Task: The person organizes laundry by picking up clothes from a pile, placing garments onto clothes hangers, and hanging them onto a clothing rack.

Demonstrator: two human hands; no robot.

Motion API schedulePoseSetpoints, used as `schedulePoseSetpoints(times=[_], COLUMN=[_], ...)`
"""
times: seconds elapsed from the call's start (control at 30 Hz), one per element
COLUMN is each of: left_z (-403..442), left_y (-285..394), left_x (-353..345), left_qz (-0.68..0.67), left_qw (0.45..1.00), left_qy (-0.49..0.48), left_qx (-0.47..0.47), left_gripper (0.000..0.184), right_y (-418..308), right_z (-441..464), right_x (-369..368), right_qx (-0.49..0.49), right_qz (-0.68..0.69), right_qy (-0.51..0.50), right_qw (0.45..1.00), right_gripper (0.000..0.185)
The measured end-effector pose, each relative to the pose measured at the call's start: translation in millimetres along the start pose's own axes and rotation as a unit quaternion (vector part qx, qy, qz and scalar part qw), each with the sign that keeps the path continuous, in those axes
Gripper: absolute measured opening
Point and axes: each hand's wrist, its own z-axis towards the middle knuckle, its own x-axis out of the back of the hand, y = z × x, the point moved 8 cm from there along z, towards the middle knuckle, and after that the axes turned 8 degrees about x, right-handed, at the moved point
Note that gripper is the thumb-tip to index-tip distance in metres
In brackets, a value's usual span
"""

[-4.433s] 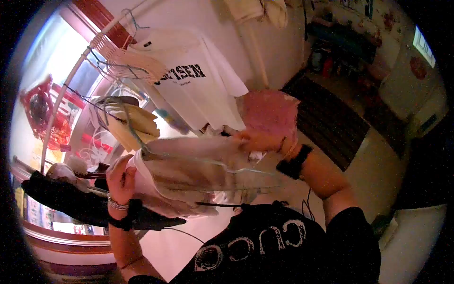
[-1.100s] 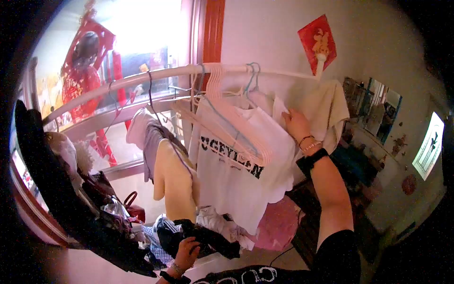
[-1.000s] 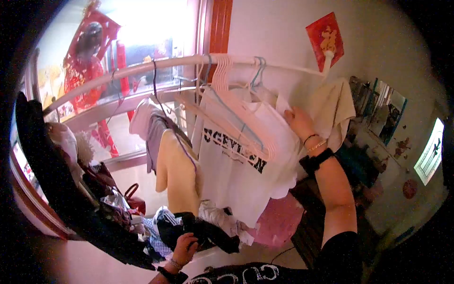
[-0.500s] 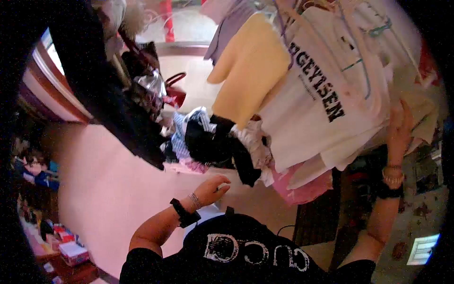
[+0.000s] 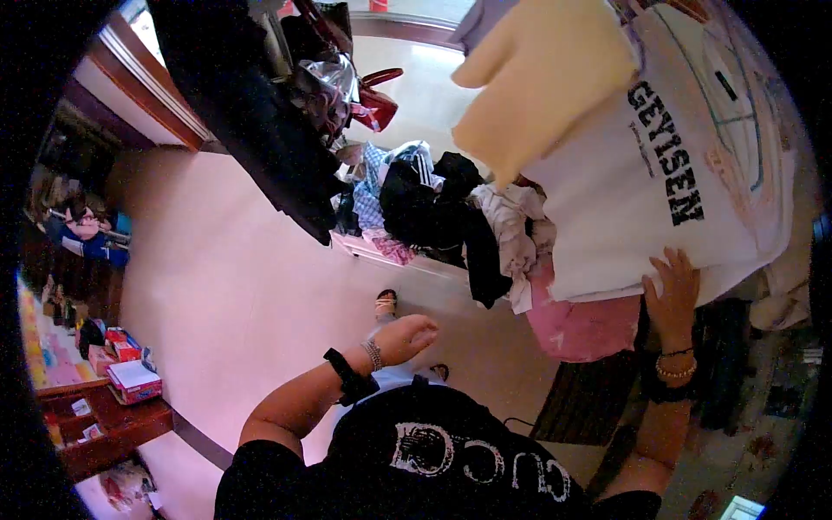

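Observation:
My right hand point(image 5: 672, 290) rests against the lower edge of a white shirt point(image 5: 624, 225) with dark lettering, its fingers spread. This shirt hangs among other clothes. A pale yellow garment point(image 5: 546, 87) hangs beside it, and a pink cloth or bag point(image 5: 582, 325) shows below its hem. My left hand point(image 5: 406, 339) is held in front of my body above the floor, fingers loosely bent with nothing visible in them. It touches no garment.
A pile of clothes, with a black garment point(image 5: 425, 208) on top, lies beyond my hands. Dark clothing point(image 5: 251, 113) hangs at the left, near a red handbag point(image 5: 377, 108). Boxes point(image 5: 134, 381) stand on a brown table point(image 5: 130, 433) at the lower left.
My right hand has moved left and down along the white shirt to its lower edge. My left hand has shifted slightly right. The view has turned, so the clothes appear further right.

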Motion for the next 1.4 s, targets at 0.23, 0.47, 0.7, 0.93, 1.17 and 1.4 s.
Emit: schedulePoseSetpoints(times=[0.23, 0.47, 0.7, 0.93, 1.17, 1.4], left_z=[14, 30, 43, 53, 56, 39], left_y=[-62, -93, -139, -173, -176, -187], left_x=[69, 163, 200, 212, 214, 210], left_qz=[-0.02, -0.056, -0.035, -0.052, -0.047, -0.109], left_qw=[0.998, 0.995, 0.995, 0.993, 0.995, 0.984], left_qy=[0.04, 0.034, 0.0, -0.015, -0.008, 0.041], left_qx=[0.053, 0.08, 0.091, 0.101, 0.09, 0.133], left_gripper=[0.027, 0.026, 0.026, 0.026, 0.024, 0.024], right_y=[-5, -98, -176, -158, -122, -122], right_z=[-8, -53, -39, -37, -25, -10], right_x=[-44, -176, -196, -193, -152, -181], right_qx=[-0.109, -0.224, -0.355, -0.39, -0.409, -0.362], right_qz=[0.066, 0.257, 0.534, 0.483, 0.362, 0.429], right_qy=[-0.06, -0.227, -0.207, -0.145, -0.135, -0.149], right_qw=[0.99, 0.912, 0.739, 0.771, 0.826, 0.814], right_gripper=[0.028, 0.033, 0.033, 0.038, 0.048, 0.038])
